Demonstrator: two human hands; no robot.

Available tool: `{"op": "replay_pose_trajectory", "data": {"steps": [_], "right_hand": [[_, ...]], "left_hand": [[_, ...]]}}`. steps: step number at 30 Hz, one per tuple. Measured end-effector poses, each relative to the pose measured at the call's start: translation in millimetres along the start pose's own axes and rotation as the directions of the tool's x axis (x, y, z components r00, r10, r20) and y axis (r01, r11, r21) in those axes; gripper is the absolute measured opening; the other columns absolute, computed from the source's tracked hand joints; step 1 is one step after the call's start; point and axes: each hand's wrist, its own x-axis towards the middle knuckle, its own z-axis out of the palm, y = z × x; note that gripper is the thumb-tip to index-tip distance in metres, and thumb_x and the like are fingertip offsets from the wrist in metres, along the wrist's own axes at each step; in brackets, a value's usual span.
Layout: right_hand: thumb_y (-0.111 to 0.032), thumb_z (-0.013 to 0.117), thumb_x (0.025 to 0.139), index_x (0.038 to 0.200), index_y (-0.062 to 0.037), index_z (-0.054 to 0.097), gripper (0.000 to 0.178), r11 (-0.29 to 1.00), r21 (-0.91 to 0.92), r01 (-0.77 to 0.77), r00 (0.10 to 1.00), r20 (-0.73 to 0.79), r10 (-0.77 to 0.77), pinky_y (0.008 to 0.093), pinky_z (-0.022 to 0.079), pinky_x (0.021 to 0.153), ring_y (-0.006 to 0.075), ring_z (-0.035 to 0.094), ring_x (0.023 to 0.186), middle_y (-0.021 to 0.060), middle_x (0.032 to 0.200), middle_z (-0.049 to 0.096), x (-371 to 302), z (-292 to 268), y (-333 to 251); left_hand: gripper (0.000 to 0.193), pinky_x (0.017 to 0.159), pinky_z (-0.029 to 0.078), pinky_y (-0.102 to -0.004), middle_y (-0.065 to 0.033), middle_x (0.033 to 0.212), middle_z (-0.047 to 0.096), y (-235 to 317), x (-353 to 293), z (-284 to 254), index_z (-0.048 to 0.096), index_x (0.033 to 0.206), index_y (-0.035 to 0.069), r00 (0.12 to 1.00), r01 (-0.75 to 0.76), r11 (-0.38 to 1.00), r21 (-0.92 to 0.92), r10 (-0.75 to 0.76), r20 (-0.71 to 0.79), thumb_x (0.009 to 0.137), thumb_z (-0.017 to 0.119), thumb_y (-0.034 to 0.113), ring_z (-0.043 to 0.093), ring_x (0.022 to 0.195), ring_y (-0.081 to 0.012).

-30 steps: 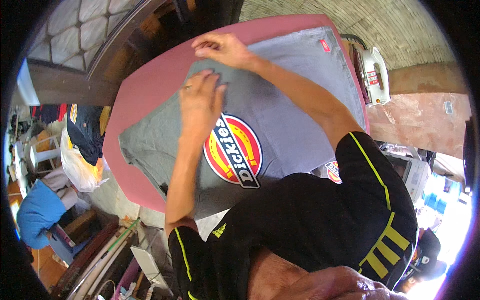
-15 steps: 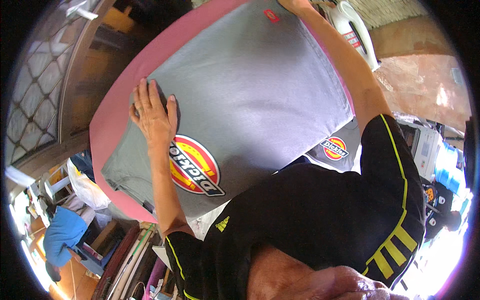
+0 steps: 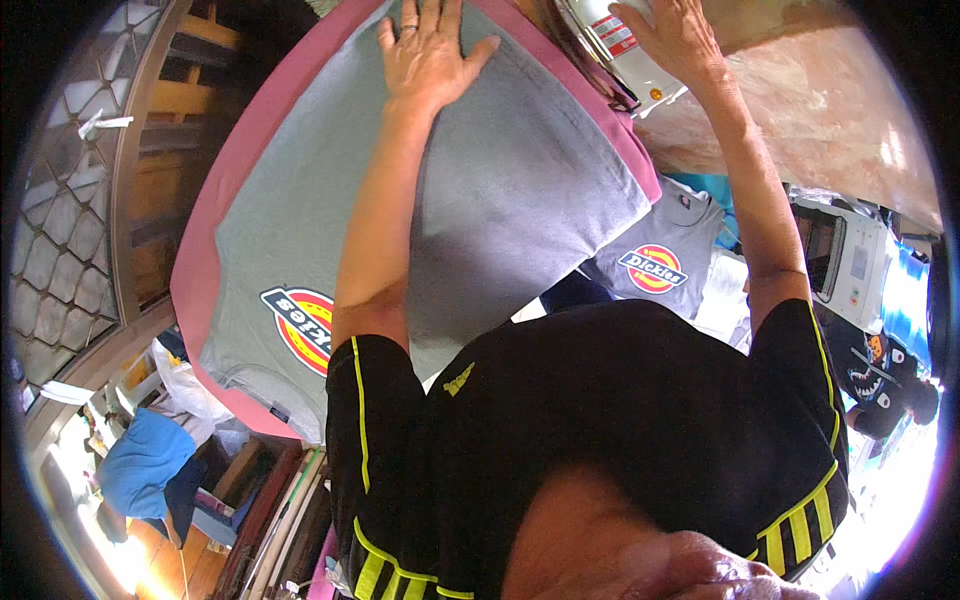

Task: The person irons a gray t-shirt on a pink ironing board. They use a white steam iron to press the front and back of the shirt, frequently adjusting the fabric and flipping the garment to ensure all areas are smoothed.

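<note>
Left hand (image 3: 425, 52) lies flat, fingers spread, pinning the grey T-shirt (image 3: 520, 190) on the pink board (image 3: 205, 270) — right hand (image 3: 680, 35) apparently grips the iron (image 3: 620, 50); pressing comes next, needing smooth cloth.

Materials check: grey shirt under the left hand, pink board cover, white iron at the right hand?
Grey T-shirt: soft matte knit, likely cotton; it drapes and creases over the edge. Pink board cover: matte fabric over padding, probably. White iron: glossy hard shell, seemingly plastic. Left hand lies flat on the shirt; right hand touches the iron.

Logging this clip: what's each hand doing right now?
Left hand: open, flat on the grey T-shirt.
Right hand: open, touching the white iron.
</note>
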Motion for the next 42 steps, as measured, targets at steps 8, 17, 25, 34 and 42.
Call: {"op": "replay_pose_trajectory", "data": {"steps": [8,17,25,34,42], "right_hand": [[-0.032,0.069,0.093,0.109,0.0021,0.065,0.038,0.746,0.568,-0.347,0.91,0.397,0.122,0.0349,0.05,0.054,0.0131,0.06,0.063,0.0058,0.066,0.06,22.0,14.8,19.3],[-0.023,0.066,0.098,0.119,-0.0043,0.069,0.028,0.924,0.235,-0.302,0.872,0.46,0.168,0.0357,0.058,0.071,0.0245,0.071,0.074,0.0149,0.084,0.072,-72.0,-93.1,-37.2],[-0.026,0.071,0.095,0.118,0.0022,0.059,0.039,0.882,0.397,-0.253,0.936,0.33,0.12,0.0417,0.059,0.062,0.0323,0.074,0.07,0.0223,0.081,0.072,-185.6,-76.0,-123.4],[-0.028,0.068,0.094,0.114,0.0019,0.064,0.036,0.904,0.326,0.276,0.932,-0.322,-0.168,0.0469,0.055,0.075,0.0395,0.07,0.089,0.0228,0.089,0.07,-38.4,-9.6,-124.3],[-0.024,0.067,0.093,0.124,0.0013,0.061,0.041,0.887,0.451,0.096,0.995,-0.034,-0.09,0.0476,0.051,0.089,0.0425,0.065,0.107,0.0277,0.111,0.068,-41.8,-1.3,-95.5]], "left_hand": [[0.087,0.123,0.011,-0.0545,-0.0145,0.167,0.022,2.5,3.9,-0.4,0.042,0.153,0.009,0.999,0.022,0.998,0.058,-0.02,-0.038,0.088,0.062,0.062,0.015,0.155,-0.0337],[0.093,0.123,0.013,-0.0549,-0.0147,0.164,0.029,1.6,4.0,1.1,0.038,0.153,0.002,0.999,0.04,0.998,0.056,-0.039,-0.03,0.088,0.058,0.066,0.016,0.154,-0.033],[0.083,0.121,0.016,-0.0585,-0.0118,0.164,0.03,-5.0,11.0,-0.8,0.043,0.152,0.01,0.999,0.032,0.999,0.008,-0.032,-0.036,0.09,0.057,0.064,0.02,0.153,-0.0313],[0.051,0.118,0.023,-0.0595,0.0046,0.162,0.037,-91.8,26.4,8.3,0.045,0.151,0.023,0.982,-0.18,0.979,0.091,0.173,0.081,0.105,0.038,0.042,0.031,0.149,-0.0264],[0.049,0.118,0.024,-0.0567,0.0043,0.16,0.04,-88.7,35.8,20.4,0.046,0.151,0.022,0.974,-0.227,0.973,0.042,0.227,0.002,0.104,0.039,0.036,0.033,0.149,-0.0253]]}}
